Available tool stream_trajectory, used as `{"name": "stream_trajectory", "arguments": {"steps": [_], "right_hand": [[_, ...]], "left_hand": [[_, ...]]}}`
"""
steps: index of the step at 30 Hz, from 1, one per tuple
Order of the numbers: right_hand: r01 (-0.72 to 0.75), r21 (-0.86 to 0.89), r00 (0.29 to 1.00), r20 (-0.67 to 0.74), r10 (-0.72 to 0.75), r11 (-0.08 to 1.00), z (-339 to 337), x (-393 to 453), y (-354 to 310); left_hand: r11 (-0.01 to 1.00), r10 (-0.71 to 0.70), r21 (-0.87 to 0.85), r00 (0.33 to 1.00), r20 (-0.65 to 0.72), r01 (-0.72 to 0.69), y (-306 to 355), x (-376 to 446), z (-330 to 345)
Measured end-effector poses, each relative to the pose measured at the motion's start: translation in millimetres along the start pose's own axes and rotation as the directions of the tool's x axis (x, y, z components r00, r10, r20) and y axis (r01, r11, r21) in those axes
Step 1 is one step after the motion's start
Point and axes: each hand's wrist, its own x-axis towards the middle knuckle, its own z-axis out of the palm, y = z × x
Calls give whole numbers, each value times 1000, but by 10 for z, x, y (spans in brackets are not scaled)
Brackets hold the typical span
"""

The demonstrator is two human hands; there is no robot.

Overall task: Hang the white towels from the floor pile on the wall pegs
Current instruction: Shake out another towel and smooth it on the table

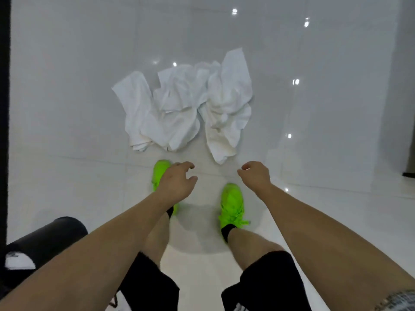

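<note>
A crumpled pile of white towels (184, 108) lies on the glossy white floor just ahead of my feet. My left hand (176, 182) hangs above my left shoe, short of the pile, with fingers loosely curled and nothing in them. A little below the pile's lower right corner, my right hand (254, 175) also hangs empty with its fingers loosely bent. Neither hand touches the towels. No wall pegs are in view.
My green shoes (232, 205) stand on the white tiled floor (314, 221). A white tiled wall (89, 52) rises behind the pile. A black cylindrical object (51, 239) sits at the lower left. A dark vertical edge (4, 108) runs down the left side.
</note>
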Motion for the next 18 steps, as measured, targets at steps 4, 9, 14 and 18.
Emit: {"name": "stream_trajectory", "arguments": {"steps": [4, 9, 14, 18], "right_hand": [[-64, 96, 997, -41, 68, 993, 535, 1212, 62], [-96, 177, 989, -95, 114, 980, 1133, 2341, 214], [-77, 503, 942, -246, 227, 861, 1236, 2383, 154], [-60, 552, 954, -215, 211, 832, 755, 1468, 45]], "left_hand": [[998, 14, 55, 1000, 28, -15, -324, 1184, 314], [986, 23, 161, 995, 95, -39, -668, 2179, 728], [958, 12, 281, 989, 145, -53, -663, 2240, 701], [922, 85, 357, 976, 199, -153, -167, 1623, 359]]}}
